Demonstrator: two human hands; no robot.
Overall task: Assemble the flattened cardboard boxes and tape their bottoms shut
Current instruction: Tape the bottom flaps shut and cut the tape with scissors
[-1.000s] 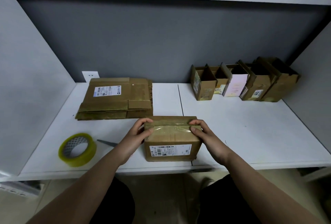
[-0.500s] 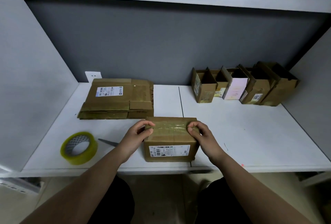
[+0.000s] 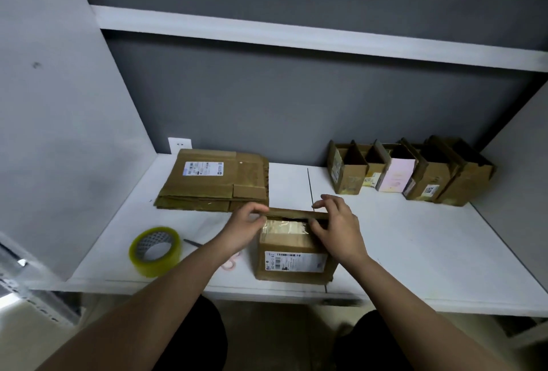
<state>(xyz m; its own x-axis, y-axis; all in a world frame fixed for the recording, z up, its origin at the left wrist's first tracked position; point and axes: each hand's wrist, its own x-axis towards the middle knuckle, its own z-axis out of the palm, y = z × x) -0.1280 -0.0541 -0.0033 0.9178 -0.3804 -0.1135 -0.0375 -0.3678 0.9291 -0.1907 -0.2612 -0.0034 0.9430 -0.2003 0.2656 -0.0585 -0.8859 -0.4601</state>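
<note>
- The cardboard box (image 3: 293, 255) stands near the front edge of the white surface (image 3: 415, 246), its long axis running left to right and its white label side facing the person.
- Clear tape (image 3: 286, 227) glints across its upper face; the far top edge shows a dark gap under a flap.
- The left hand (image 3: 246, 228) grips the box's upper left corner, fingers curled over the far edge.
- The right hand (image 3: 338, 228) holds the upper right corner, thumb on the near side and fingers bent over the flap.
- A roll of tape (image 3: 155, 250) stands left of the box, scissors (image 3: 228, 261) partly hidden behind the left forearm.
- Flattened boxes (image 3: 216, 181) lie stacked at the back left; assembled boxes (image 3: 409, 172) line the back right.
</note>
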